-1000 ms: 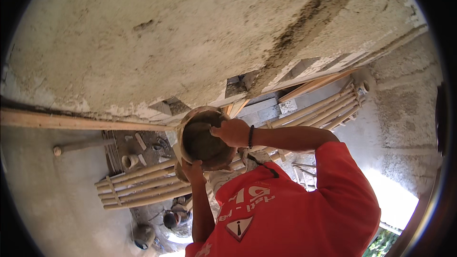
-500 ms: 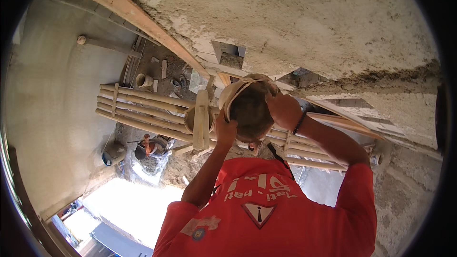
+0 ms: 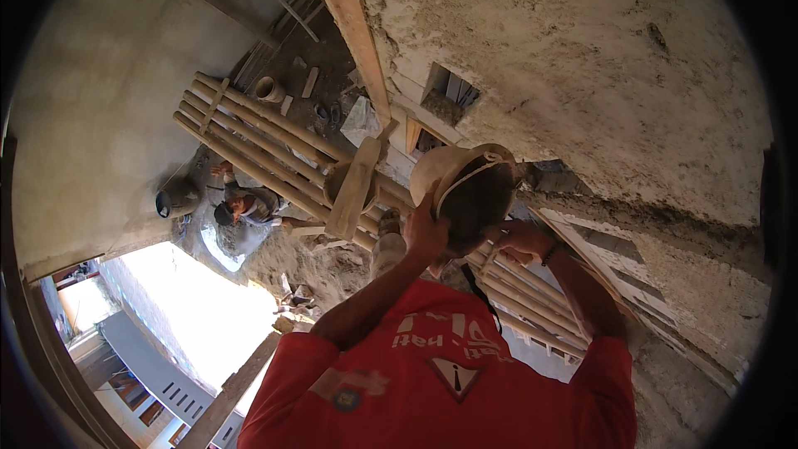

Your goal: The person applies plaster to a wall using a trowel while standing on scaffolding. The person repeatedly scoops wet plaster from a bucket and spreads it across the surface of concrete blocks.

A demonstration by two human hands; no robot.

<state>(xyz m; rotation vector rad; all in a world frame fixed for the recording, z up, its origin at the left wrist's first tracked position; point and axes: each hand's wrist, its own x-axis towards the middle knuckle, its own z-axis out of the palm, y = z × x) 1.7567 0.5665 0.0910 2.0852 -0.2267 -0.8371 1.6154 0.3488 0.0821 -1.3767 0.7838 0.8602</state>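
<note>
A pale, mortar-smeared bucket (image 3: 435,168) is tipped so that its round mouth and dark inside show. My left hand (image 3: 426,231) grips its near left side, fingers wrapped over the rim. At the lower right of the mouth, my right hand (image 3: 525,241) has its fingers curled at the rim; the fingertips are partly hidden. A dark bracelet circles the right wrist. To the left of the bucket, a wooden board (image 3: 356,191) lies across a second round container (image 3: 334,183) on the bamboo poles (image 3: 258,150). What coats the bucket's inside is too dark to make out.
A rough plastered wall (image 3: 582,50) with openings rises on the right, edged by a timber beam (image 3: 353,17). Below the bamboo platform, a co-worker (image 3: 241,206) is beside a dark drum (image 3: 177,198). Another bucket (image 3: 268,89) stands on the ground.
My right hand has moved from the bucket's upper right rim to its lower right. The bucket has tilted and shifted right. The view has turned, and the co-worker below has changed posture.
</note>
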